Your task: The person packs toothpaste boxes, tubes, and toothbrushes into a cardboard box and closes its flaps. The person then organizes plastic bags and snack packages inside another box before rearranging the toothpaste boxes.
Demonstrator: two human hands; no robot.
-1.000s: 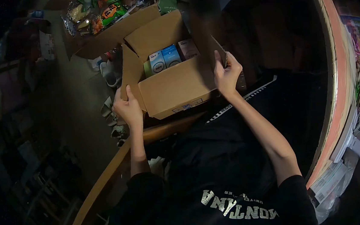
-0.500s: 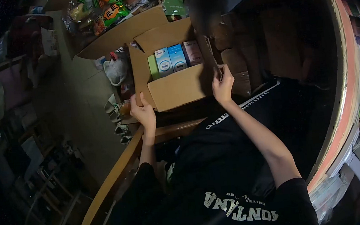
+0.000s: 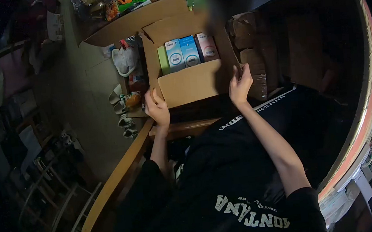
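Observation:
An open cardboard box (image 3: 190, 85) stands in front of me with its flaps up and outward. Inside, upright in a row, are a green carton (image 3: 163, 59), a white-and-blue carton (image 3: 174, 57), a blue carton (image 3: 189, 49) and a pink-and-white carton (image 3: 208, 48). My left hand (image 3: 157, 109) is closed on the box's left flap at the near corner; its fingertips partly hide behind the cardboard. My right hand (image 3: 241, 88) pinches the near end of the right flap (image 3: 231, 45) between thumb and fingers.
Bagged snacks (image 3: 127, 1) lie behind the box. A white plastic bag (image 3: 125, 60) and shoes (image 3: 115, 95) are to its left. A wooden rail (image 3: 116, 179) runs along my left, and a curved board edge (image 3: 365, 96) bounds the right. More cardboard (image 3: 252, 68) sits right of the box.
The view has shifted, so the box appears higher and further right. The right flap leans further outward with my right hand on it, and more of the pink-and-white carton shows.

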